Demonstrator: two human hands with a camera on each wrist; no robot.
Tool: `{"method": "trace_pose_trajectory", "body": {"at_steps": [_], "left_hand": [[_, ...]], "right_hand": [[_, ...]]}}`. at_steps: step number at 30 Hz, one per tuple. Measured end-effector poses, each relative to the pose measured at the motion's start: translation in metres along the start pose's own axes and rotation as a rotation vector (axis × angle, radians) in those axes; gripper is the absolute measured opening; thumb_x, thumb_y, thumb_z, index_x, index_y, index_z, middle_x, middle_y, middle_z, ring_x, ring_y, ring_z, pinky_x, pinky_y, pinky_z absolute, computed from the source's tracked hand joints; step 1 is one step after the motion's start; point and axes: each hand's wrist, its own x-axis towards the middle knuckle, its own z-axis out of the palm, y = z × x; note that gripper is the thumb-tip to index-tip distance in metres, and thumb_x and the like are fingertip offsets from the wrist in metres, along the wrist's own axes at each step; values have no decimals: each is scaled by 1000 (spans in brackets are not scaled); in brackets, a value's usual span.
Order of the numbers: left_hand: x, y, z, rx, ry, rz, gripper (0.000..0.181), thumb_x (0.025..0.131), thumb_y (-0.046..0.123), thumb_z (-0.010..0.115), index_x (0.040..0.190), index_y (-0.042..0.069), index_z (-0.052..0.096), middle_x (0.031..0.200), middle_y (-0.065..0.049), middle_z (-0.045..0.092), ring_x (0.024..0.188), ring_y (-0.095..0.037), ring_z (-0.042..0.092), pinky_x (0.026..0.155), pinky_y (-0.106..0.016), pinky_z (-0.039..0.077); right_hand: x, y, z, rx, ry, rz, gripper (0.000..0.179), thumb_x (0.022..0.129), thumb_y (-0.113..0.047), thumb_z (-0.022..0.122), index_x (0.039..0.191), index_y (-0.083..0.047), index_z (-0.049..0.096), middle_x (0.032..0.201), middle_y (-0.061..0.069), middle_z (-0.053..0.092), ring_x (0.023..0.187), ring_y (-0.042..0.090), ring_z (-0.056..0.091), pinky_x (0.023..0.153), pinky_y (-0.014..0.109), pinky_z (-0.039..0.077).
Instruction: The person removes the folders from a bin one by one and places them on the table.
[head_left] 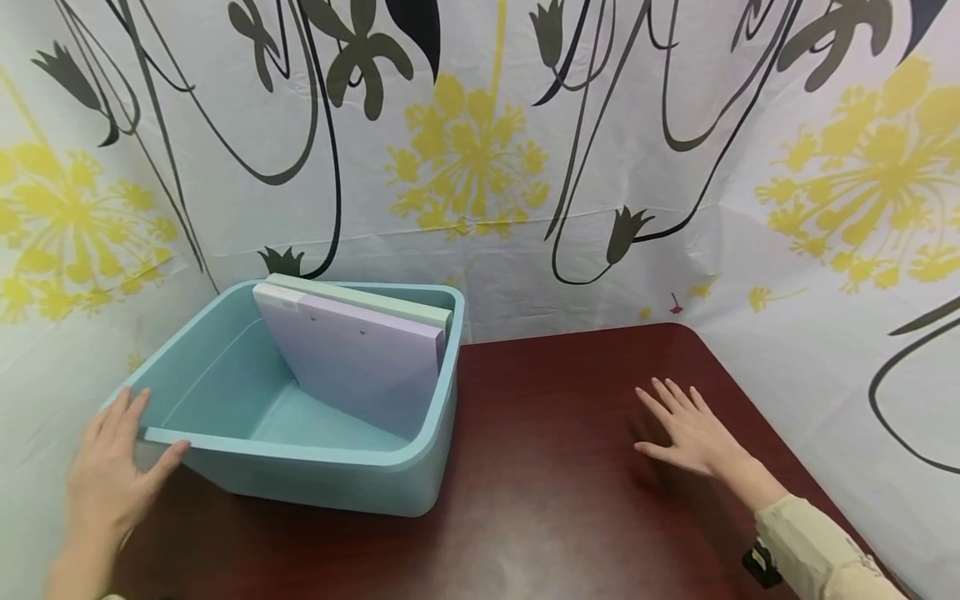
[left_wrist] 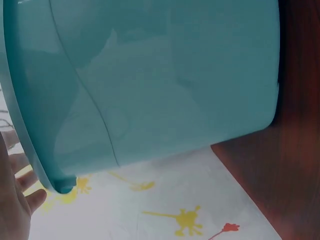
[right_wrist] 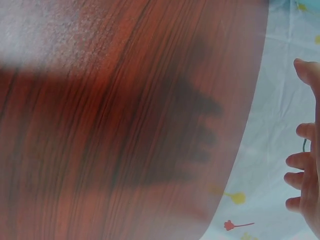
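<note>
A light blue plastic tub [head_left: 281, 450] stands at the left of the dark red-brown table. Leaning upright inside it at the right are a lilac flat file [head_left: 360, 350] with two small rivets and a pale green one [head_left: 360, 298] behind it. My left hand [head_left: 108, 471] is at the tub's near left corner, fingers extended at the rim and thumb spread along the front edge. Seen from the left wrist, the fingertips meet the rim beside the tub's outer wall [left_wrist: 165, 85]. My right hand [head_left: 690, 429] hovers over the table's right part, fingers spread, holding nothing.
The wood-grain table [head_left: 540, 467] has a rounded far right corner. White sheeting [head_left: 510, 275] with yellow and grey flower prints hangs behind and at both sides. A dark device [head_left: 761, 565] sits under the right sleeve [head_left: 817, 550]. The right hand's shadow [right_wrist: 175, 135] falls on the tabletop.
</note>
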Motion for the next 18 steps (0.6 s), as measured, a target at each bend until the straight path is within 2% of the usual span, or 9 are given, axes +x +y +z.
{"method": "trace_pose_trajectory", "body": {"at_steps": [3, 7, 11, 18], "left_hand": [[-1, -4, -1, -5, 25, -45, 72, 86, 45, 51, 140, 3, 30, 144, -26, 24, 131, -42, 20, 104, -56, 15], [-1, -7, -1, -17, 14, -94, 69, 89, 43, 48, 140, 1, 28, 145, -28, 19, 133, -41, 16, 104, -57, 13], [-2, -9, 0, -34, 10, -90, 70, 88, 42, 50, 139, -2, 28, 144, -30, 18, 133, -42, 15, 106, -55, 11], [-4, -13, 2, -65, -6, -59, 71, 89, 38, 50, 137, -9, 27, 141, -36, 16, 133, -45, 10, 109, -48, 2]], "right_hand": [[1, -1, 1, 5, -1, 0, 81, 78, -57, 58, 137, -4, 38, 140, 28, 30, 128, 45, 26, 99, 60, 19], [4, -5, 1, 6, 20, -22, 81, 77, -56, 60, 136, -4, 39, 139, 28, 31, 127, 45, 26, 98, 60, 20], [7, -11, -2, 0, 53, -48, 80, 77, -55, 60, 137, -5, 39, 139, 27, 33, 127, 44, 27, 99, 59, 21], [16, -24, -13, 33, 110, -89, 80, 78, -53, 61, 138, -7, 37, 142, 23, 30, 129, 41, 28, 106, 52, 15]]}}
